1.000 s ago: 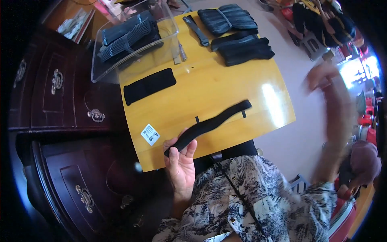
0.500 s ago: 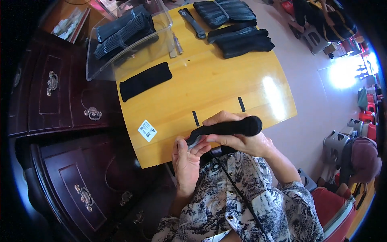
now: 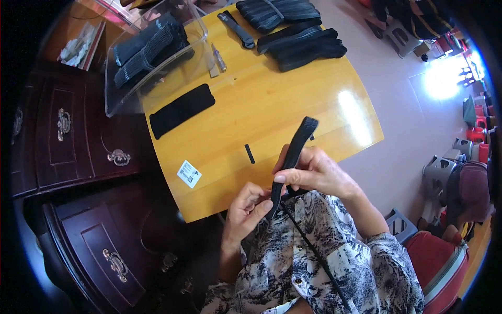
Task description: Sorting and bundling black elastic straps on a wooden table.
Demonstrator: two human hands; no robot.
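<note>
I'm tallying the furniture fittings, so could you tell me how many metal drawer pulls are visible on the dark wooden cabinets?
4, possibly more hidden in shadow. One drawer pull is on the upper left cabinet, a second beside the table edge, a third on the lower drawer, and a fourth near the left hand.

Yellow wooden counter [image 3: 293, 99]; clear plastic bin [image 3: 151, 57] holding black strap bundles at its far-left corner; flat black pad [image 3: 182, 110] beside the bin; white sticker [image 3: 189, 174] near the front edge; dark wooden cabinet [image 3: 78, 157] seen at left.
</note>
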